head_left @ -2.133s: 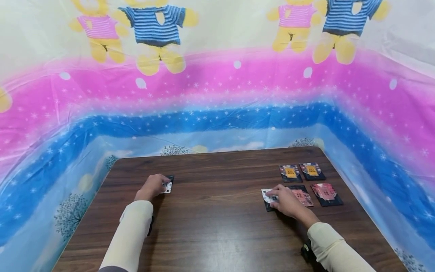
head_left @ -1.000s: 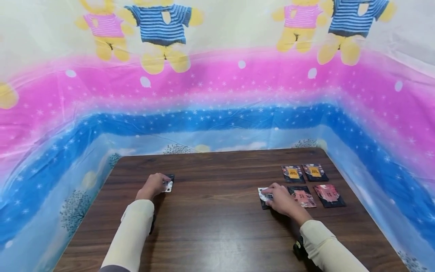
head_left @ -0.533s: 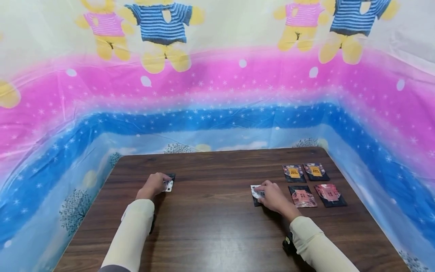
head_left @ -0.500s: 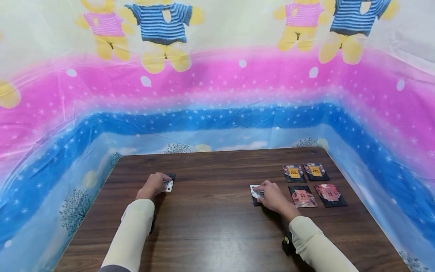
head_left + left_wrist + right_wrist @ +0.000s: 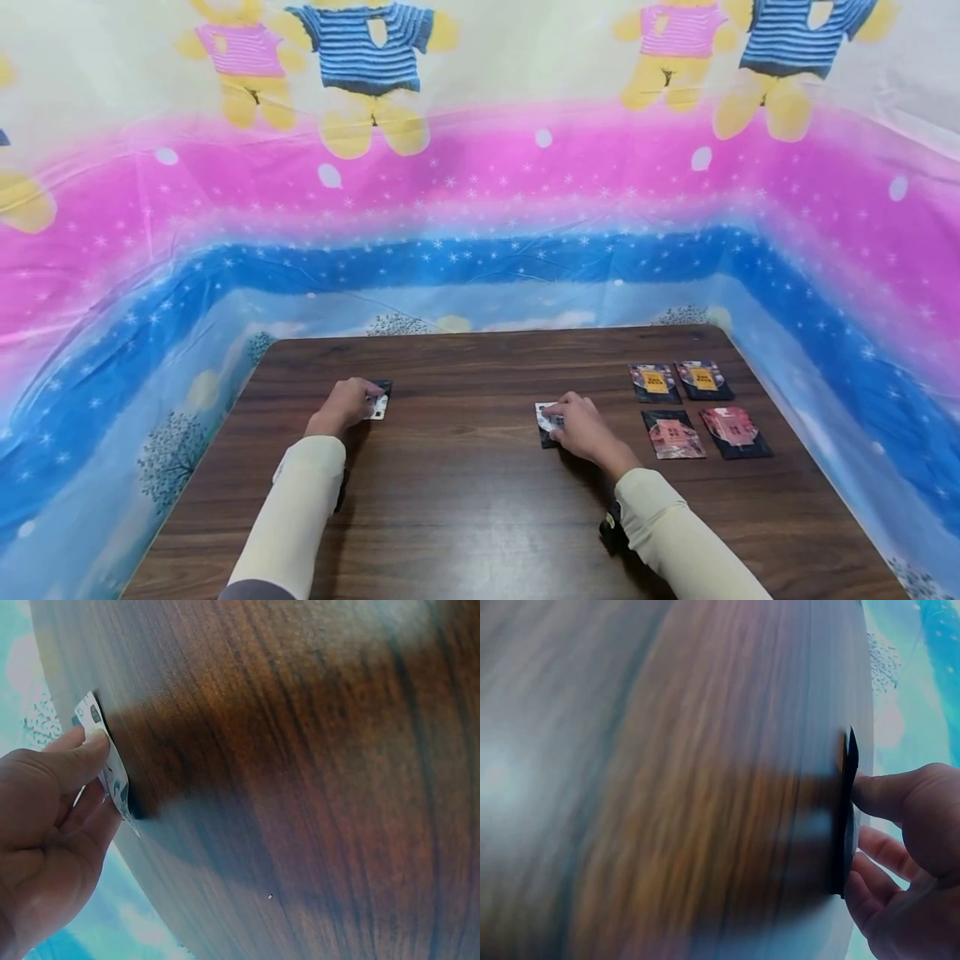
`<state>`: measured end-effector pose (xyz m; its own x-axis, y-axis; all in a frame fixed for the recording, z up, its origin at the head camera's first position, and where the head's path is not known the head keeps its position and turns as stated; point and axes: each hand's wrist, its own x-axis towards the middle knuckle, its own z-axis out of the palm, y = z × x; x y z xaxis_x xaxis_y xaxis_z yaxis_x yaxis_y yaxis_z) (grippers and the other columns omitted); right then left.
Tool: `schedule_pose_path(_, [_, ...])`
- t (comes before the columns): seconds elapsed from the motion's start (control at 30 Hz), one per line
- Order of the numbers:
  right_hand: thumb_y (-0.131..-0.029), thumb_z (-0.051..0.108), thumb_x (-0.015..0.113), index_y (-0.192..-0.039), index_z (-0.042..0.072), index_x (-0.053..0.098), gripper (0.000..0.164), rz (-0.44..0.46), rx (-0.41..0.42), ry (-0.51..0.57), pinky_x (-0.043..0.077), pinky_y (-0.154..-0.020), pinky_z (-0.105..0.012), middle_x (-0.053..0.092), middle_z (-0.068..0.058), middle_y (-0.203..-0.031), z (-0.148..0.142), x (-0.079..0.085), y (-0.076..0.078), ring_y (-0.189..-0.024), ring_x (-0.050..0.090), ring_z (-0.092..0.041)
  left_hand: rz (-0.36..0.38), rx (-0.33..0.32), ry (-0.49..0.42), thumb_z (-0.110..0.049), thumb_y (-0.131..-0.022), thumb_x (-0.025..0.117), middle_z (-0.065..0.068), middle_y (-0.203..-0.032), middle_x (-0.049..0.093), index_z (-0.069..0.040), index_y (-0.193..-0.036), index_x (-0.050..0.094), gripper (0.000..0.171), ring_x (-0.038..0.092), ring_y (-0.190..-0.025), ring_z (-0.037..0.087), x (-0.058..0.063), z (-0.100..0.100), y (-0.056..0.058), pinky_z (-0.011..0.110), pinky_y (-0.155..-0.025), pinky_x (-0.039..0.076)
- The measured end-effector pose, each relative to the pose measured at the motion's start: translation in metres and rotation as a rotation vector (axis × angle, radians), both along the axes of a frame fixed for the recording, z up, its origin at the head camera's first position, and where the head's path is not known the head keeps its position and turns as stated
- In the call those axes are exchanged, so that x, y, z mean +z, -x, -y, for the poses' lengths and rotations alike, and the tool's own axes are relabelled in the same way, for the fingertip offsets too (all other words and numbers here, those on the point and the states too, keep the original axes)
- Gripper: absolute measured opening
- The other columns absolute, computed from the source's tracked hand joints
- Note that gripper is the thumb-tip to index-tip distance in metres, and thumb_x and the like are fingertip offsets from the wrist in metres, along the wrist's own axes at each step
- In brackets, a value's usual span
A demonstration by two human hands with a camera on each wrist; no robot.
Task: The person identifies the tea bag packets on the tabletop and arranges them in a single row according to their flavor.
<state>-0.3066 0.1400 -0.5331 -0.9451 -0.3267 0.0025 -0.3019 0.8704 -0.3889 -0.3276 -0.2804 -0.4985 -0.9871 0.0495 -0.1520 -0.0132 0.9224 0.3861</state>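
On the left of the table, my left hand holds a small flat black-and-white sachet. In the left wrist view the thumb lies on the white side of that sachet, with the fingers at its other end. Nearer the middle, my right hand grips a second black-and-white sachet low over the wood. From the right wrist that sachet appears edge-on and dark, thumb and fingers spread along it. The hands cover part of both prints.
Two sachets with yellow labels lie at the back right of the brown wooden table. In front of them lie two with pink labels. A printed cloth hangs round the table's back and sides.
My right hand has carried its sachet left, away from the pink-labelled pair, toward the table's middle. The left hand has stayed at its sachet. The head view has shifted slightly.
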Motion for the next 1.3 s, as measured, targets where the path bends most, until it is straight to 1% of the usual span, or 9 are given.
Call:
schedule_pose_path(0.17, [-0.092,0.016,0.075,-0.128,0.019,0.073,0.037,-0.001,-0.006,0.026,0.047,-0.091,-0.044,0.060,-0.012,-0.129,0.014,-0.002,0.002,-0.112,0.055,-0.033,0.016,0.007,-0.007,0.005,-0.092,0.063,0.026,-0.140,0.060,-0.007,-0.131,0.070,0.041,0.060,-0.120,0.038,0.001,-0.002,-0.001,0.041,-0.083,0.054])
schedule_pose_path(0.33, [-0.091,0.016,0.075,-0.128,0.019,0.073,0.036,-0.013,0.003,0.027,0.047,-0.090,-0.044,0.060,-0.013,-0.128,0.030,-0.004,0.005,-0.110,0.055,-0.032,0.019,0.009,-0.005,0.005,-0.093,0.062,0.027,-0.141,0.059,-0.007,-0.132,0.070,0.041,0.059,-0.122,0.040,0.002,-0.003,-0.003,0.043,-0.085,0.055])
schedule_pose_path(0.43, [-0.092,0.017,0.075,-0.128,0.019,0.073,0.037,-0.015,0.002,0.019,0.046,-0.089,-0.042,0.061,-0.013,-0.127,0.042,-0.003,0.007,-0.107,0.055,-0.032,0.020,0.011,-0.008,0.004,-0.093,0.063,0.026,-0.141,0.059,-0.007,-0.131,0.070,0.041,0.060,-0.121,0.040,0.002,-0.002,-0.002,0.043,-0.085,0.055])
schedule_pose_path(0.57, [-0.092,0.017,0.075,-0.128,0.018,0.073,0.036,-0.018,0.022,-0.002,0.045,-0.090,-0.041,0.062,-0.014,-0.126,0.057,-0.001,0.010,-0.107,0.055,-0.032,0.017,0.011,-0.013,0.003,-0.093,0.064,0.026,-0.140,0.060,-0.008,-0.130,0.071,0.039,0.062,-0.116,0.037,0.000,-0.001,-0.003,0.040,-0.081,0.055])
schedule_pose_path(0.7, [-0.092,0.016,0.074,-0.127,0.017,0.073,0.035,-0.036,0.050,-0.013,0.044,-0.092,-0.043,0.063,-0.015,-0.126,0.071,-0.002,0.013,-0.110,0.056,-0.033,0.015,0.004,-0.011,0.004,-0.092,0.063,0.026,-0.140,0.060,-0.009,-0.129,0.072,0.040,0.063,-0.112,0.035,-0.003,0.000,-0.004,0.038,-0.079,0.054])
schedule_pose_path(0.83, [-0.093,0.018,0.072,-0.129,0.018,0.072,0.036,-0.025,0.060,-0.013,0.045,-0.095,-0.044,0.061,-0.015,-0.130,0.086,-0.003,0.016,-0.113,0.055,-0.034,0.009,-0.006,0.007,0.004,-0.093,0.063,0.025,-0.140,0.060,-0.008,-0.129,0.072,0.040,0.062,-0.117,0.037,-0.004,0.001,-0.003,0.040,-0.082,0.055])
schedule_pose_path(0.97, [-0.094,0.018,0.071,-0.129,0.019,0.072,0.035,-0.022,0.064,-0.003,0.046,-0.098,-0.046,0.060,-0.015,-0.133,0.102,-0.003,0.020,-0.116,0.054,-0.036,0.009,0.008,-0.001,0.004,-0.093,0.064,0.024,-0.140,0.061,-0.009,-0.129,0.072,0.039,0.061,-0.120,0.037,-0.003,0.002,-0.001,0.042,-0.086,0.054])
schedule_pose_path(1.2, [-0.093,0.018,0.071,-0.129,0.018,0.072,0.036,-0.021,0.057,0.012,0.047,-0.098,-0.047,0.058,-0.016,-0.135,0.131,-0.002,0.022,-0.117,0.052,-0.037,0.005,-0.002,0.000,0.004,-0.093,0.064,0.024,-0.139,0.062,-0.008,-0.128,0.072,0.038,0.062,-0.119,0.037,0.000,0.001,-0.004,0.041,-0.084,0.056])
schedule_pose_path(1.3, [-0.093,0.018,0.071,-0.130,0.019,0.072,0.036,-0.017,0.046,0.029,0.048,-0.096,-0.047,0.058,-0.015,-0.135,0.141,0.000,0.023,-0.115,0.052,-0.037,0.000,0.000,-0.010,0.004,-0.093,0.064,0.024,-0.139,0.062,-0.008,-0.129,0.072,0.038,0.062,-0.119,0.037,0.001,0.000,-0.005,0.042,-0.086,0.056])
